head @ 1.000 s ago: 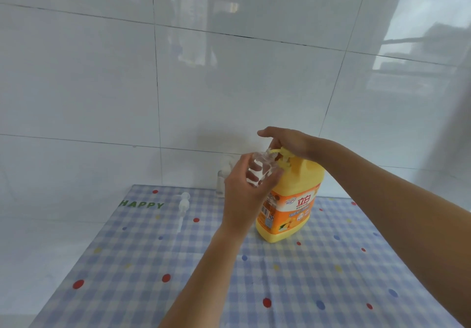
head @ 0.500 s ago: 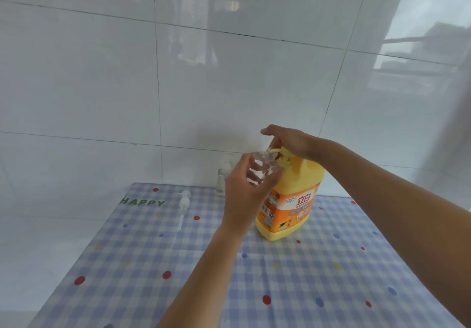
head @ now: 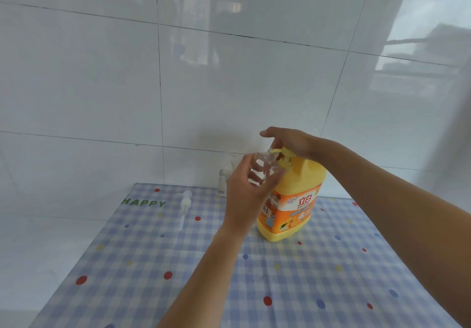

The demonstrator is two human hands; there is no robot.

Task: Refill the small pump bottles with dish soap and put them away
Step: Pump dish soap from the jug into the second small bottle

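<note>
A large yellow dish soap jug (head: 293, 200) with an orange label stands on the checked tablecloth (head: 229, 276). My right hand (head: 290, 141) presses down on the jug's yellow pump head (head: 283, 152). My left hand (head: 246, 192) grips a small clear bottle (head: 265, 164), tilted with its mouth at the pump's spout. A loose white pump top (head: 184, 204) lies on the cloth to the left. Another clear pump bottle (head: 224, 181) stands by the wall, partly hidden behind my left hand.
A white tiled wall (head: 204, 85) rises right behind the table. Green "HAPPY" lettering (head: 144, 203) marks the cloth's far left corner. The table's left edge drops off to a pale floor.
My left hand has shifted the small bottle slightly up against the spout. My right hand stays on the pump head. The view has drifted a little.
</note>
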